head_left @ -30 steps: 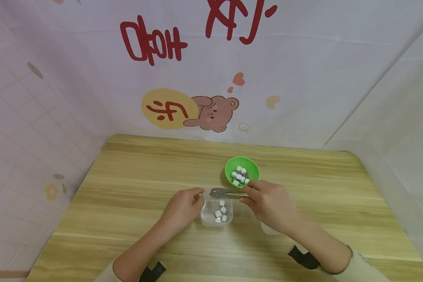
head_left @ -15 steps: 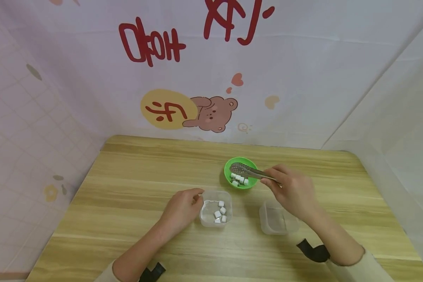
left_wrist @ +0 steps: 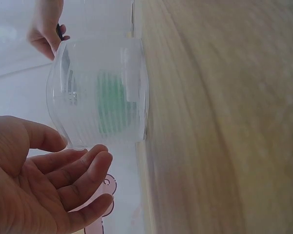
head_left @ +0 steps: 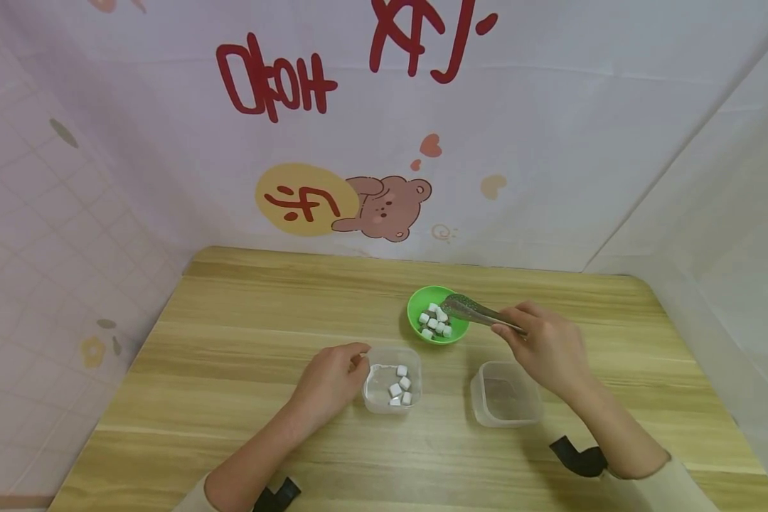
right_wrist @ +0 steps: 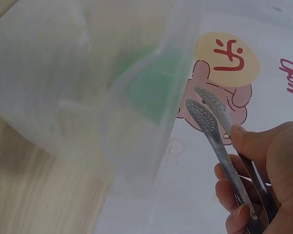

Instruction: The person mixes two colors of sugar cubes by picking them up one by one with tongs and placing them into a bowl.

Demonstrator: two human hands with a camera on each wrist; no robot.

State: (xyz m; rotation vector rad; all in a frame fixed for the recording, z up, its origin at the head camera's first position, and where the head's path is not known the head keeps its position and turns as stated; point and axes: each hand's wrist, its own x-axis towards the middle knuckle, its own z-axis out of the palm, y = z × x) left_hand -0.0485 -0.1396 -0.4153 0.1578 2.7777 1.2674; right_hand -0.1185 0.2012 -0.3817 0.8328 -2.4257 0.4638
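Observation:
My right hand (head_left: 547,348) holds metal tongs (head_left: 476,311) with perforated tips over the right side of a green bowl (head_left: 416,299). In the right wrist view the tongs (right_wrist: 219,141) have their tips slightly apart, nothing between them. White cubes (head_left: 433,323) and some brown-grey bits lie in the bowl. My left hand (head_left: 329,377) pinches the left rim of a clear plastic container (head_left: 390,355) between thumb and index finger; its other fingers are loosely bent in the left wrist view (left_wrist: 63,180). Several white cubes (head_left: 395,390) sit inside this container.
A second clear plastic container (head_left: 505,423) stands to the right, below my right forearm. All stand on a wood-grain table (head_left: 262,299). A printed cloth (head_left: 537,142) hangs behind the table, with pale cloth at both sides.
My right hand has carried the tongs from above the left container across the green bowl to its right side, uncovering the second container. The left hand stays at its rim.

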